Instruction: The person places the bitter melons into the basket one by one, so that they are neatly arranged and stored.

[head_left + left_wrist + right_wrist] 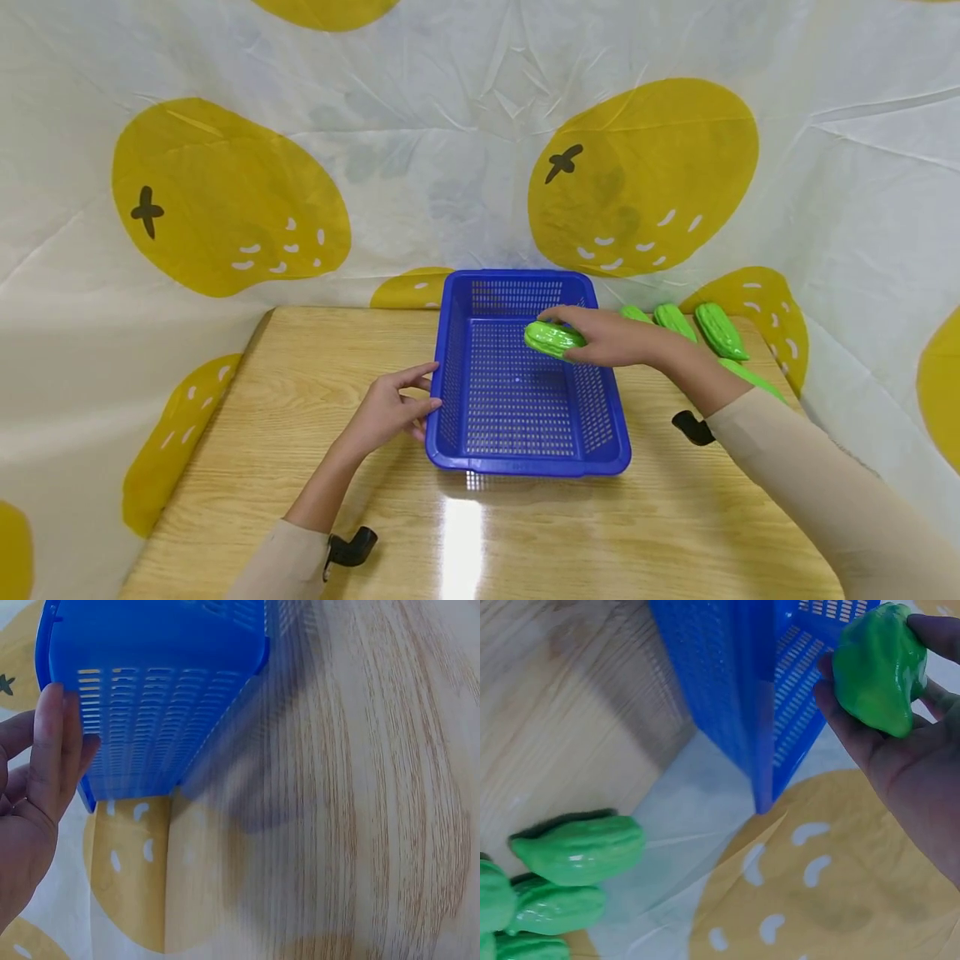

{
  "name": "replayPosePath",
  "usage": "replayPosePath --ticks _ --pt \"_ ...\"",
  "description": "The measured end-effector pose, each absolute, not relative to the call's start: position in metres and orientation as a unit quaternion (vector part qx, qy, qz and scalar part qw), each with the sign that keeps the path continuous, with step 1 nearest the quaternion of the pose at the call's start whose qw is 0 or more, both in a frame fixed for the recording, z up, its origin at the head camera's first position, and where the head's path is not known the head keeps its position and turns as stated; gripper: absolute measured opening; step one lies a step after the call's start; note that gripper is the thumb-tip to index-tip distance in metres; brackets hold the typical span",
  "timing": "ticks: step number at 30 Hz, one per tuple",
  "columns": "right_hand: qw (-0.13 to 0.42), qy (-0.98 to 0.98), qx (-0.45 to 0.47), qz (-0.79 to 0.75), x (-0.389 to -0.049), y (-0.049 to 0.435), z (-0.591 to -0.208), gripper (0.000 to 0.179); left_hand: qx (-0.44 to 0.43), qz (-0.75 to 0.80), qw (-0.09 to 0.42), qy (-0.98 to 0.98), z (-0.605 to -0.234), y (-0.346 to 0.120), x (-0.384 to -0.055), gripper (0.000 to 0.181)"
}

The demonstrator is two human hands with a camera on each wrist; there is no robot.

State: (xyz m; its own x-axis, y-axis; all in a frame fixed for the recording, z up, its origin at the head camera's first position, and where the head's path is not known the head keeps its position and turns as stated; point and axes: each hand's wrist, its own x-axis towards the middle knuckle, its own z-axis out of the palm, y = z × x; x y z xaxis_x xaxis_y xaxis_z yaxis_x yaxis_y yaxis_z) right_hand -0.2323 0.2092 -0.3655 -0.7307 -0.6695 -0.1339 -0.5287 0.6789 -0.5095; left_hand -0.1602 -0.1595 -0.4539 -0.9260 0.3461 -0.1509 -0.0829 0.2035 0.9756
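A blue plastic basket (525, 466) with slotted walls stands on the wooden table. Over its right half, my right hand (617, 335) grips a glossy green bitter gourd (553, 339). The right wrist view shows thumb and fingers around this gourd (877, 671), apart from the basket wall. My left hand (385, 411) is at the basket's left side, its fingertips touching the rim. In the left wrist view, the fingers (49, 739) lie fairly straight against the slotted wall (142, 712).
Several more green bitter gourds (720, 331) lie on the table's back right corner, just right of the basket. A white cloth (435, 192) with big yellow fruit prints hangs behind and beside the table (322, 350). Black wrist mounts (352, 547) sit at both sleeves.
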Motion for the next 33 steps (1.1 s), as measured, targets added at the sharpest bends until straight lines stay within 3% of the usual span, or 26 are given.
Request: replayPosePath --ticks 10,33 --pt "0.222 0.886 -0.361 -0.187 -0.235 0.180 -0.358 0.055 0.100 0.623 0.165 0.758 -0.456 -0.161 -0.162 0.063" --pt "0.299 0.859 -0.394 -0.133 -0.235 0.127 -0.391 0.056 0.093 0.614 0.168 0.765 -0.455 -0.159 -0.162 0.063"
